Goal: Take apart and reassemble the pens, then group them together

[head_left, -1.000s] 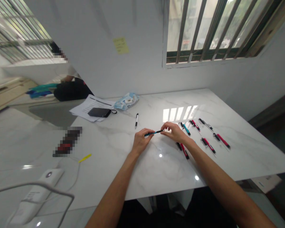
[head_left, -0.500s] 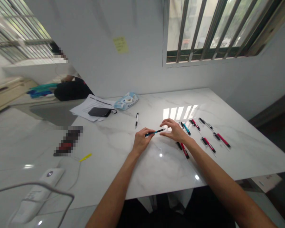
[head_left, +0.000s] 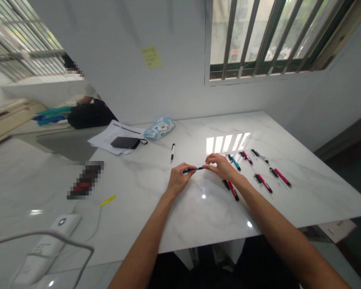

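The blue and black pen [head_left: 199, 168] is up in front of the person, over the white bench [head_left: 144, 208], between the two hands. It lies nearly flat, with its black end to the right. The fingers of the left hand [head_left: 178, 177] are closed tight on the blue part. The fingers of the right hand [head_left: 223, 167] are pinched together at the black end, with just a little of it showing.

Near the right wrist is a red and black pen [head_left: 233, 191], lying on the bench. Just past the right hand is a teal pen [head_left: 236, 163] with a black part next to it. More red pens and a silver one lie farther right, with thin sticks and black bits beside them. A white and black pen [head_left: 172, 152] lies alone behind the left hand. Farther back, a black pouch [head_left: 124, 142] sits on some papers [head_left: 104, 138], near a blue packet [head_left: 159, 128].
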Demonstrator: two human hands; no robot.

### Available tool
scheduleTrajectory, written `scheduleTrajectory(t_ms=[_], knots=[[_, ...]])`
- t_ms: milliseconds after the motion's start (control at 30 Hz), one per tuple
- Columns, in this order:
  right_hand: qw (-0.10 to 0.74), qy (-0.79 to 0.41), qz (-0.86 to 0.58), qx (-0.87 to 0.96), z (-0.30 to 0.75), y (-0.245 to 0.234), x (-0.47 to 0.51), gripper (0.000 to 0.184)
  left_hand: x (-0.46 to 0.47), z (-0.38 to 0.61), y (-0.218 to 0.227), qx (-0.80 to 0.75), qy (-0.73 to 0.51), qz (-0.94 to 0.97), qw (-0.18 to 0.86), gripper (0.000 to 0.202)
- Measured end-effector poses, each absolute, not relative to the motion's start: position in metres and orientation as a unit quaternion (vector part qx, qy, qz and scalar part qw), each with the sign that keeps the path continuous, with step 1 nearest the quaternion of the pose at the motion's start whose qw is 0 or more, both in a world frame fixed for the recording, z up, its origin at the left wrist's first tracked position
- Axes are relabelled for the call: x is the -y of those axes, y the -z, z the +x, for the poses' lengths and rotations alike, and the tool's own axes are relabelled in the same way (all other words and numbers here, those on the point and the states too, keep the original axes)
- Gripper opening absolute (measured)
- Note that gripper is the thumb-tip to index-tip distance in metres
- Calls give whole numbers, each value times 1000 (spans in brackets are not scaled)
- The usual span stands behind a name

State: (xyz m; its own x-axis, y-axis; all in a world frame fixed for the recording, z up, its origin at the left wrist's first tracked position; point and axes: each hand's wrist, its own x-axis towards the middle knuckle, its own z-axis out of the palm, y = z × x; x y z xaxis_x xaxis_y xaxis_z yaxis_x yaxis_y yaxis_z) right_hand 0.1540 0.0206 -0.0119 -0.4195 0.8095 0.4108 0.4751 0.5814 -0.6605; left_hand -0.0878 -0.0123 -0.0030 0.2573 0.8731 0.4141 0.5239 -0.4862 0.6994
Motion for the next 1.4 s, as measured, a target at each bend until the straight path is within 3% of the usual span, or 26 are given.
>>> scheduleTrajectory(t_ms=[267,433,533,633,1033,1300,1400], knots=[[382,-219,-368,819,154,11,-20,11,14,-88,-1,-462,-406,759,215,8],[350,-217,-398,820,154,12,-22,27,15,-88,-4,-448,-394,767,236,9],[354,-238,-397,813,153,10,-19,14,15,-90,-6,-449,-394,765,239,7],[358,-265,-382,810,150,6,-14,22,15,-90,-7,-447,-406,760,241,7],[348,-247,-372,824,139,15,-8,12,15,-87,0,-449,-447,716,292,16],[396,-218,-416,789,137,19,-9,12,5,-103,-1,-517,-489,680,177,24],[372,-223,-481,762,143,26,-15,13,-3,-115,7,-578,-512,618,148,24]])
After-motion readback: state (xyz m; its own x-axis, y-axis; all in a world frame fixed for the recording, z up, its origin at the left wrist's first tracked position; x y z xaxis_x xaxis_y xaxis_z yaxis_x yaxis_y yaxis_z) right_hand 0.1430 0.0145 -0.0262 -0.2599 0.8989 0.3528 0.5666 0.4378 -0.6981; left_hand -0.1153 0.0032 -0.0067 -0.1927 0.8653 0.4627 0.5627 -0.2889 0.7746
